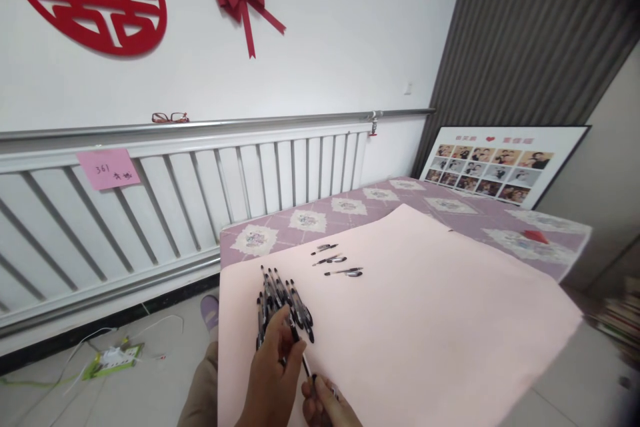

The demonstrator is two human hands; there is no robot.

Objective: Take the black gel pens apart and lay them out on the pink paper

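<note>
My left hand point(277, 365) is closed around the dark upper end of a slim black pen point(307, 365). Its lower end is pinched in the fingers of my right hand point(326, 403), so the pen slants between both hands. Just beyond my left hand lies a pile of black pens point(273, 288), partly hidden by that hand. Farther off, a few separate pens point(343, 272) with short dark pieces beside them rest on the pale pink sheet point(425, 320); whether those pieces are caps is hard to make out.
The sheet covers much of a table with a purple patterned cloth point(345, 205). A white radiator point(210, 193) runs along the wall, with glasses point(170, 118) on the pipe above. A framed photo board point(505, 163) leans at the back right. Cables and a power strip point(113, 360) lie on the floor.
</note>
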